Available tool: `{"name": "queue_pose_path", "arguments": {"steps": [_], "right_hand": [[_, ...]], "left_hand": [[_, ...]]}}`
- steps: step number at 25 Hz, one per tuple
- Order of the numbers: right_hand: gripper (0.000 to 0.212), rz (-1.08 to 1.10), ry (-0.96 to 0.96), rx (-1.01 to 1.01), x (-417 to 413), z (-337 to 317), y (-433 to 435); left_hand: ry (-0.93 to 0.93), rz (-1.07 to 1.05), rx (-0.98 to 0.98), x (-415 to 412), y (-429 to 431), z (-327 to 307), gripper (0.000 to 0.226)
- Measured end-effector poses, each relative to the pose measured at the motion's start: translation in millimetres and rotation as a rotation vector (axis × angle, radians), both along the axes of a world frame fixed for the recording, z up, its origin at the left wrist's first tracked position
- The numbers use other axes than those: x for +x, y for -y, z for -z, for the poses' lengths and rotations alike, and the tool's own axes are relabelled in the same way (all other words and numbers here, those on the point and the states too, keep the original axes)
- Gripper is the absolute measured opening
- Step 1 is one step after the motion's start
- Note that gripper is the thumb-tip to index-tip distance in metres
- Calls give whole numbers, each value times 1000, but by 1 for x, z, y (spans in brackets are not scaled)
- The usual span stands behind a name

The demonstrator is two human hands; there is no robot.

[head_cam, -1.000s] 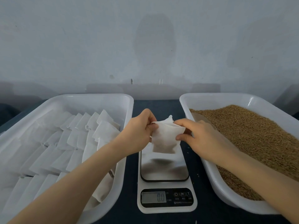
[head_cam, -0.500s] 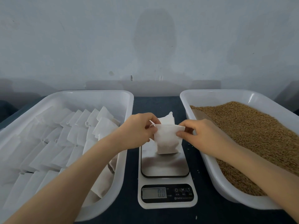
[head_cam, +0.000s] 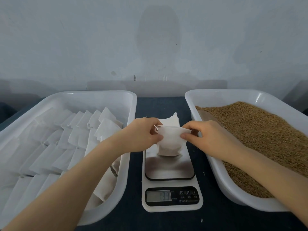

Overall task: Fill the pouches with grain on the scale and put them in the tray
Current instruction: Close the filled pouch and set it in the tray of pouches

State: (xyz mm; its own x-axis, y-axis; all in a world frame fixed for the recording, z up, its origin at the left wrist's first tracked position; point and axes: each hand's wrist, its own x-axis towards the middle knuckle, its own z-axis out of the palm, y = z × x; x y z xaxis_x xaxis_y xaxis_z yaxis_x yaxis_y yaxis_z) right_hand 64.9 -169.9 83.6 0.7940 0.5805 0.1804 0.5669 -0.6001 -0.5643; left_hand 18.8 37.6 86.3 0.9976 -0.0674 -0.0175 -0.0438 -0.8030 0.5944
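White fabric pouch [head_cam: 168, 144] stands on scale [head_cam: 170, 170], frame centre; judged soft, light, limp. Left grip [head_cam: 141, 135] and right grip [head_cam: 210, 139] each pinch a top corner: the best hold, mouth upward.

- Scale platform [head_cam: 170, 167]: polished metal, smooth, mirror-like, carrying soft reflections.
- Scale body [head_cam: 171, 208]: white plastic, smooth, low sheen.
- Control panel [head_cam: 188, 196]: black, glossy, flat-faced.
- Pouch [head_cam: 170, 144]: white non-woven fabric or paper, which of the two cannot be told; matt, faintly fibrous, thin enough to show a darker fill low down.
- Stacked pouches [head_cam: 50, 147]: same white matt material, softly creased.
- Left tray [head_cam: 93, 93]: white plastic, smooth, satin finish.
- Right tray [head_cam: 216, 92]: white plastic, smooth, glossy highlights along the rim.
- Grain [head_cam: 258, 130]: golden-brown, granular, matt.
- Tabletop [head_cam: 160, 105]: dark blue, matt, cloth-like.
- Wall [head_cam: 83, 39]: pale painted surface, matt, blotched.
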Motion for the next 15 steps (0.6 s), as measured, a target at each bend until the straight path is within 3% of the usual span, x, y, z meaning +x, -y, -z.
{"name": "queue_pose_path", "arguments": {"steps": [8, 15], "right_hand": [[11, -7, 2, 9, 2, 2, 1], [10, -5, 10, 12, 2, 3, 0]], "left_hand": [[-19, 39, 51, 0, 0, -1, 21], [-13, 55, 52, 2, 0, 1, 13]]}}
